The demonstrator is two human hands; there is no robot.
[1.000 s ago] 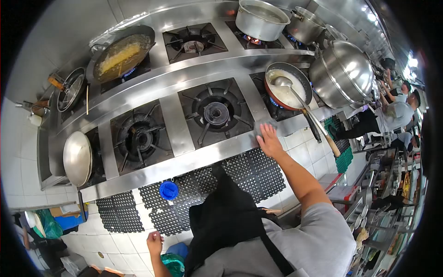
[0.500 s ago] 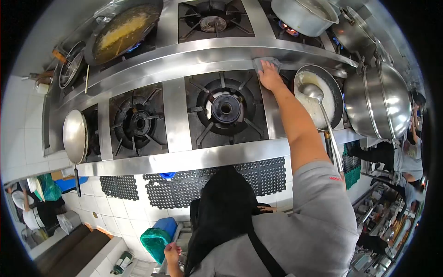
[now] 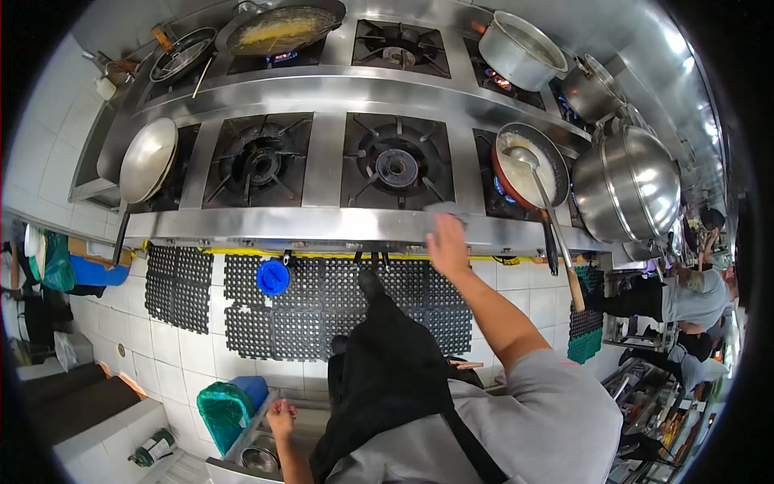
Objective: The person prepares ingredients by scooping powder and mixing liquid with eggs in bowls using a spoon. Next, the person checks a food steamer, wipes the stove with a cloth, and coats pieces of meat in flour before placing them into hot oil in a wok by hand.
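Note:
My right hand (image 3: 448, 248) presses a grey cloth (image 3: 447, 211) against the front steel edge of the stove (image 3: 322, 222), with its fingers on the cloth. Low on the left, my left hand (image 3: 282, 418) hangs beside a steel counter, its fingers loosely curled and nothing visible in them. Right of the cloth, a pan (image 3: 542, 161) of white, creamy liquid sits over a blue flame. A ladle (image 3: 528, 165) rests in it, handle sticking out past the front edge. Nearest to the cloth is an unlit front burner (image 3: 397, 167).
A wok (image 3: 282, 31) of bubbling oil and a big pot (image 3: 522, 50) stand over rear flames. Large steel bowls (image 3: 633, 184) sit at right, and a lidded pan (image 3: 149, 161) at left, handle overhanging. Below are rubber mats (image 3: 274, 319) and a green-lined bin (image 3: 226, 411). Other people (image 3: 697, 294) work at right.
My right hand has brought the cloth from the raised back ledge down to the front edge of the stove. The view has shifted back, showing more floor. My left hand stays low.

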